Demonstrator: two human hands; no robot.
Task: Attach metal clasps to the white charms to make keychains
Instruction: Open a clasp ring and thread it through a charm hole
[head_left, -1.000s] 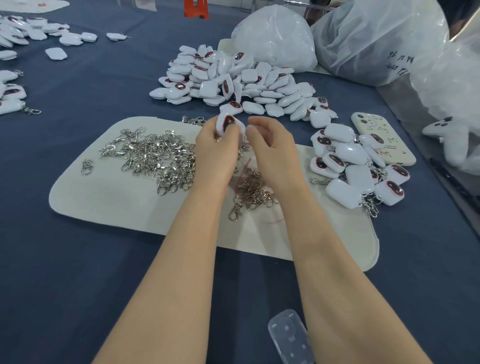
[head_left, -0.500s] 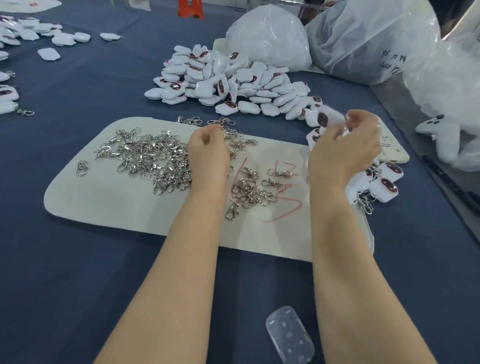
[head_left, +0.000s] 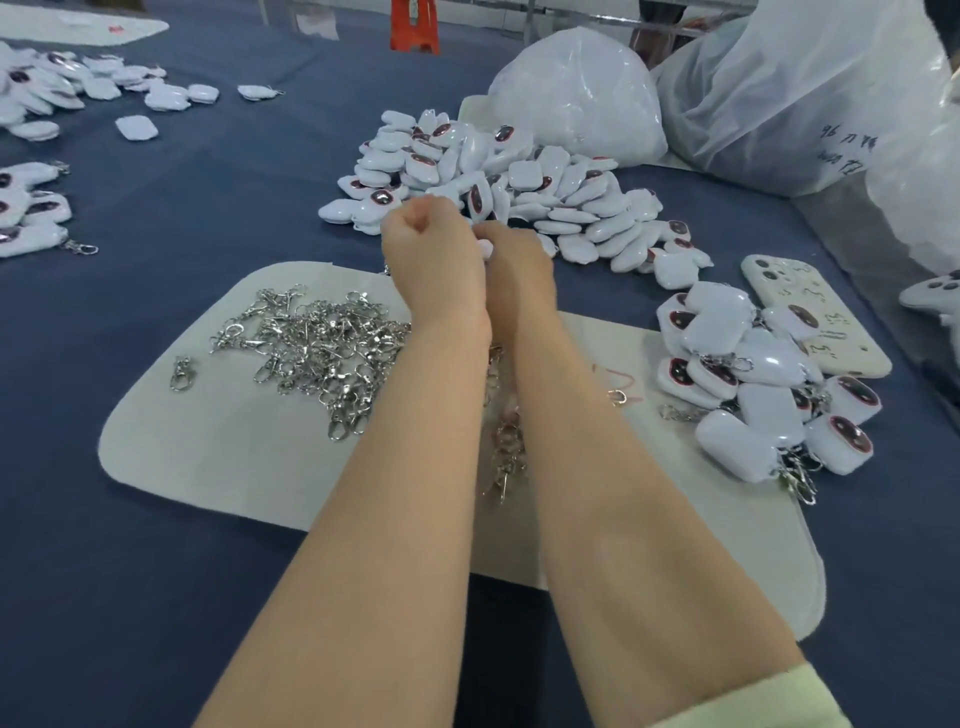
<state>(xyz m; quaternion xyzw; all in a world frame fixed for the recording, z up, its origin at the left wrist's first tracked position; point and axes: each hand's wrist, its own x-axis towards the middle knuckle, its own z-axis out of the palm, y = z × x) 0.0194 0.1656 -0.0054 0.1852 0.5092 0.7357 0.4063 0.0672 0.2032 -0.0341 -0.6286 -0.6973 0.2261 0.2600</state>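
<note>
- Left hand (head_left: 431, 260): raised over the far edge of the mat, fingers curled into a fist with the knuckles towards the charm heap. Whether anything is inside the fist cannot be told.
- Right hand (head_left: 522, 275): pressed close against the left hand, back of the hand uppermost. Its fingertips are hidden behind the left hand, so its grip cannot be told. A small pale shape shows between the two hands, too unclear to name.
- White charms (head_left: 519, 182): loose heap on the bench just beyond both hands, many with a dark oval face turned up.
- Metal clasps (head_left: 322, 343): tangled silver pile on the left half of the mat. One stray clasp (head_left: 180, 371) lies apart at its left, and a smaller cluster (head_left: 504, 457) lies between the forearms.
- Mat (head_left: 223, 467): white with rounded corners, flat on the bench, with red scribbles (head_left: 618, 379) near its right side.
- Finished keychains (head_left: 753, 374): a pile of charms with clasps fitted, on the mat's right edge.
- Phone (head_left: 815, 317): white-cased, just beside that pile.
- Bench (head_left: 130, 597): covered in dark blue cloth.
- Plastic bags (head_left: 582, 98): pale and bulging, behind the heap.
- More charms (head_left: 31, 208): far left of the bench, well apart.
</note>
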